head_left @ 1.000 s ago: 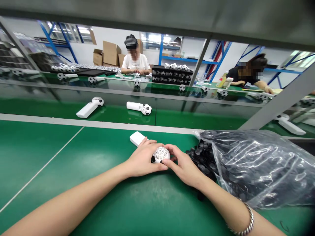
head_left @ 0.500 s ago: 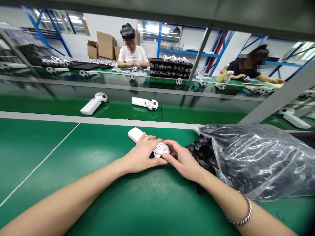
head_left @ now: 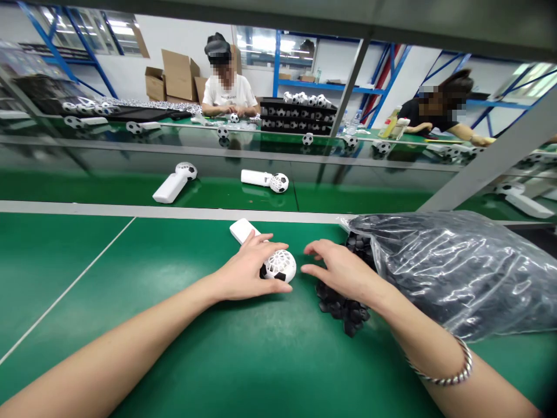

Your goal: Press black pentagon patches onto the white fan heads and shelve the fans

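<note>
My left hand is closed round a white handheld fan lying on the green table. The fan's round head has a web-like grille and black football patches, and its handle sticks out beyond my fingers. To the right, my right hand is apart from the fan, with thumb and fingers spread and nothing seen between them. Below and beside that hand lies a heap of small black plastic pieces, spilling from the mouth of a clear plastic bag. The hand hides part of the heap.
Past the table's pale edge strip, two similar fans lie on a green belt. A slanted metal post stands at right. Across the belt, one person sits near stacked black trays; another person reaches sideways.
My right hand has let go of the fan and moved right, over the black pieces, its fingers opening. My left hand keeps hold. The two fans on the belt have shifted right.
</note>
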